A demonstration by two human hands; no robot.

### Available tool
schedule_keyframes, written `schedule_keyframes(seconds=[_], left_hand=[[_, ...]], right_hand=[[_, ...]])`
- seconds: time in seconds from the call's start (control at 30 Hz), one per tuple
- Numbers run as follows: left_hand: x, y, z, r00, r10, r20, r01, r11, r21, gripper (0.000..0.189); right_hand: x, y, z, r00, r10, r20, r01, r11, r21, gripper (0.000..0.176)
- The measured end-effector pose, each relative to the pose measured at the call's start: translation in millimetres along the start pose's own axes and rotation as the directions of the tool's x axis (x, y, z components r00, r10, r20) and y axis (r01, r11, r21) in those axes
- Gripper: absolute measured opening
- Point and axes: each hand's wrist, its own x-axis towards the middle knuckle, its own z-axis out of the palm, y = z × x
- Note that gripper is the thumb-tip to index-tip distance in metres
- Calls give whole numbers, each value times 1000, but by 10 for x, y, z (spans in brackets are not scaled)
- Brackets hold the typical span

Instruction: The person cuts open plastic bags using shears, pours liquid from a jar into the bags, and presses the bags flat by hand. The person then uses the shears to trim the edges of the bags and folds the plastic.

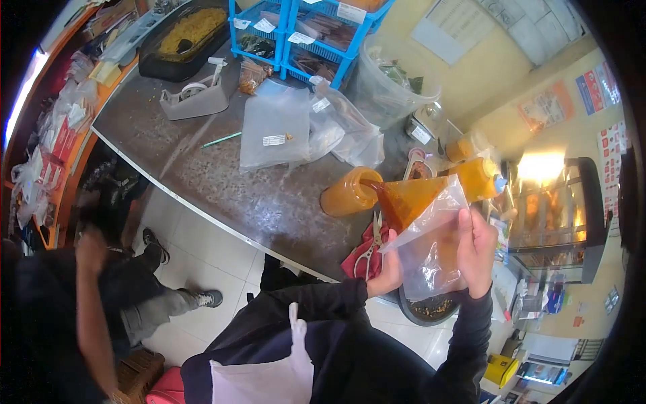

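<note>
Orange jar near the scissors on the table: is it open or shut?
Open: the orange jar shows a round mouth with nothing screwed over it.

Left grip [387,273], right grip [478,254] on clear bag [431,259]; sauce-filled corner [404,202] at jar [342,200] mouth.

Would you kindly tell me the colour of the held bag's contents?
The contents are brownish orange, best seen in the head view.

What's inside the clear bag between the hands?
Orange-brown, sauce-like stuff shows in the pointed end of the clear bag, nearest the jar. The left hand and right hand cover some edges; whatever lies behind them is hidden.
</note>
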Motion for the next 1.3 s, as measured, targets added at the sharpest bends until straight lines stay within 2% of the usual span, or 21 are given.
schedule_keyframes(seconds=[0.23,0.37,0.5,0.57,0.67,0.77,0.83,0.9,0.97,1.07,1.3], left_hand=[[-73,130,403,976,98,193,-74,989,-132,77],[-60,120,538,956,148,252,-96,973,-208,76],[-68,86,632,949,176,260,-113,964,-241,74],[-86,60,663,956,178,231,-123,964,-234,73],[-72,-6,664,998,44,40,-42,997,-58,90],[-12,-186,514,996,89,9,-88,993,-81,89],[85,-362,374,986,140,-85,-144,989,-38,89],[115,-433,336,985,133,-113,-141,988,-61,89],[42,-223,624,995,68,-71,-78,985,-151,90],[18,-115,755,997,23,-79,-38,980,-194,92],[38,18,912,987,6,-161,-49,964,-263,89]], right_hand=[[91,-86,-99,997,-28,65,30,999,-27,32],[130,-82,-112,995,-62,72,62,998,7,31],[193,-158,-205,990,-45,134,53,997,-53,29],[235,-221,-228,987,-73,143,84,994,-74,28],[294,-190,-235,982,-109,156,126,987,-100,27],[358,-248,-246,978,-105,182,122,989,-84,28],[397,-276,-247,975,-106,194,124,989,-84,29],[437,-295,-249,971,-109,211,131,987,-95,29],[482,-300,-255,966,-114,232,144,983,-117,30],[562,-260,-235,956,-133,260,160,983,-86,31],[756,-340,-186,934,-178,310,209,976,-69,31]])
